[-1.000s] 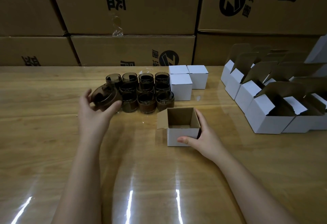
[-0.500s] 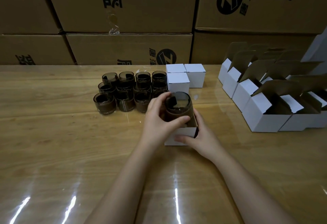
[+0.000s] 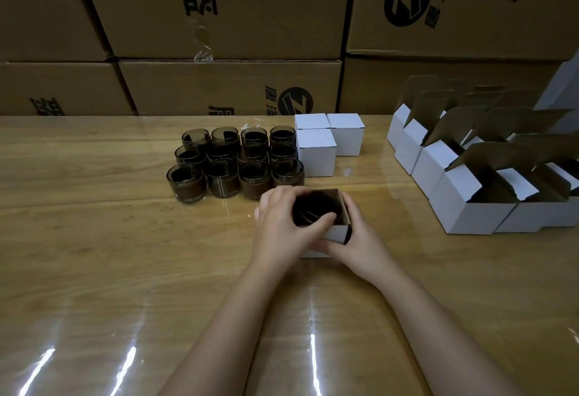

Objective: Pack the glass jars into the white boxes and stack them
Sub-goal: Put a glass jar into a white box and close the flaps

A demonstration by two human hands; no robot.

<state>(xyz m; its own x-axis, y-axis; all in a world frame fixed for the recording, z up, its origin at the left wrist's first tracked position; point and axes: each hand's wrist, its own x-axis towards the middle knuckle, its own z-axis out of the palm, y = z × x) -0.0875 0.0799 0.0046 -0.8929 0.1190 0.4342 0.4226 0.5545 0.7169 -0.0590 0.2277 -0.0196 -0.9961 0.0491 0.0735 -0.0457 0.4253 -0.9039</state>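
A small open white box [image 3: 336,232] stands on the wooden table [image 3: 94,239] in front of me. A dark glass jar [image 3: 313,209] sits down inside it, with only its rim and dark inside showing. My left hand [image 3: 283,229] curls over the jar's near and left rim, thumb on the box's front edge. My right hand [image 3: 360,239] grips the box's right side and front corner. Several more dark glass jars [image 3: 238,160] stand in rows behind the box. Three shut white boxes [image 3: 326,142] sit grouped right of the jars.
Several empty white boxes with lids up [image 3: 476,182] crowd the right side of the table. Large brown cartons [image 3: 219,35] are stacked like a wall along the table's far edge. A shiny clear film covers the tabletop.
My left hand carried a jar from the left of the group to the open box and lowered it inside. My right hand kept hold of the box.
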